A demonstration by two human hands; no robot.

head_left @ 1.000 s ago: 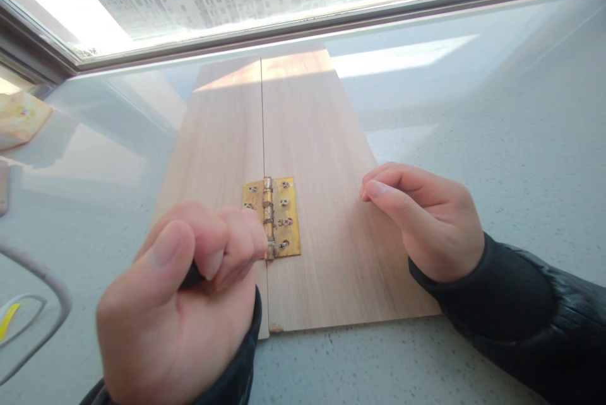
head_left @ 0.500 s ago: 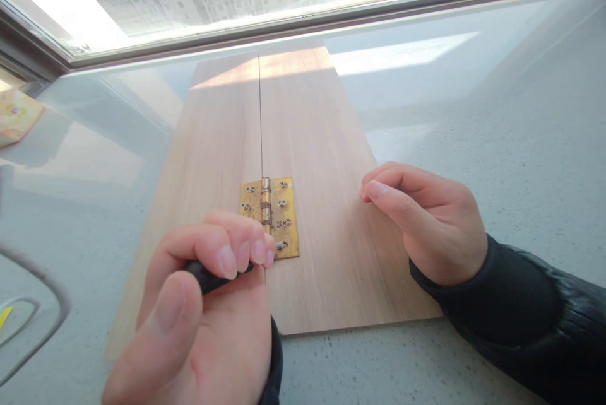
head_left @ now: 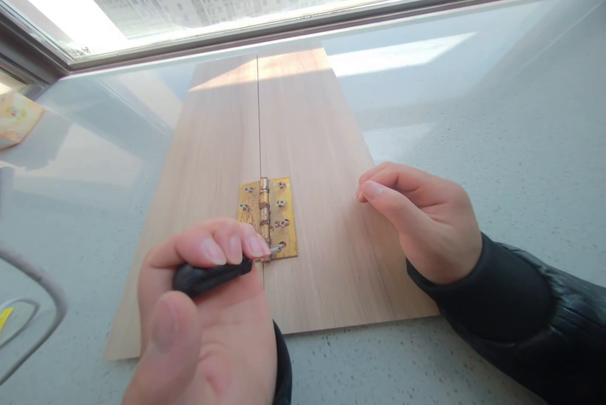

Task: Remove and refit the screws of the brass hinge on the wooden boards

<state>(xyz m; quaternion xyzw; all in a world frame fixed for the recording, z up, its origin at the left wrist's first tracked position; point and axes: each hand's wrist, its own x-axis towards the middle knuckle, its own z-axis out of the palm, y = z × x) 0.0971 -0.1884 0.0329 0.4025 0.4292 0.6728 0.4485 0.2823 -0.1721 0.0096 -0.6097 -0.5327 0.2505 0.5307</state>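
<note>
My left hand [head_left: 208, 316] is palm up with its fingers curled around a screwdriver [head_left: 213, 275]. The black handle lies between fingers and palm, the thumb held off it. Its metal tip meets the screw [head_left: 281, 246] at the lower right corner of a brass hinge [head_left: 288, 212]. This worn hinge straddles the seam between two wooden boards [head_left: 312, 134], with several cross-head screws in its leaves; my left fingers hide its lower left part. My right hand [head_left: 426, 222] is closed over the right board's edge, thumb against the fingers; anything inside is hidden.
The boards lie on a speckled pale sill [head_left: 511, 127] beneath a window frame [head_left: 303, 29]. At the far left is a yellowish box [head_left: 19, 118]. A grey cable [head_left: 54, 291] curves along the left edge.
My left hand has opened somewhat around the screwdriver, with the thumb drawn back, so more of the handle and the shaft shows. My right hand keeps its pose.
</note>
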